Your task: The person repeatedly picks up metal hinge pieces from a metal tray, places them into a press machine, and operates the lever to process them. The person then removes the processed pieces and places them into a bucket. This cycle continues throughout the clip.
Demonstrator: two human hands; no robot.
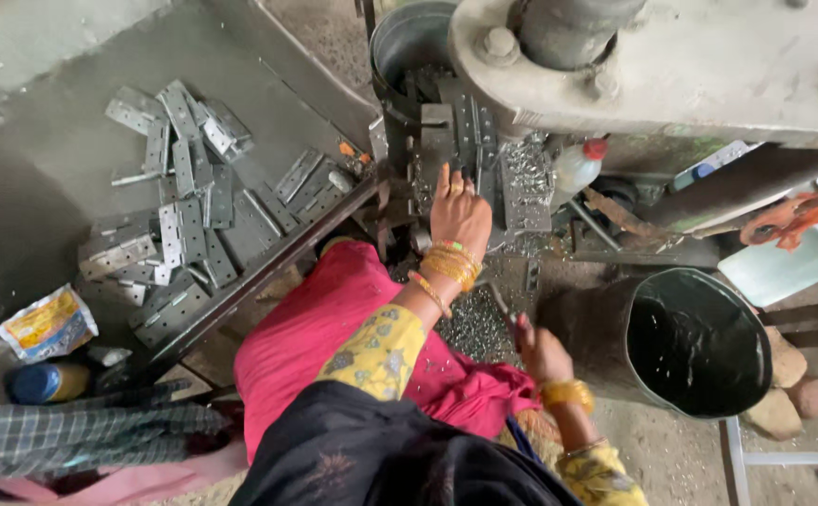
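Note:
My left hand (460,214), with gold bangles at the wrist, reaches forward into the bed of a grey press machine (671,66). Its fingertips lie on a grey metal hinge plate (465,126) among the upright die parts; whether they grip it is hidden. My right hand (538,352) sits lower and nearer my body, fingers curled around the end of a thin dark rod (501,302). Small metal chips (473,328) lie heaped between my hands. A pink cloth (315,328) covers my lap.
A heap of several grey hinge plates (184,215) lies on the sloped metal tray (62,141) at left. A black bucket (699,342) stands at right beside stones (788,389). A white bottle with a red cap (578,167), a snack packet (48,323) and a yellow-blue can (48,382) are nearby.

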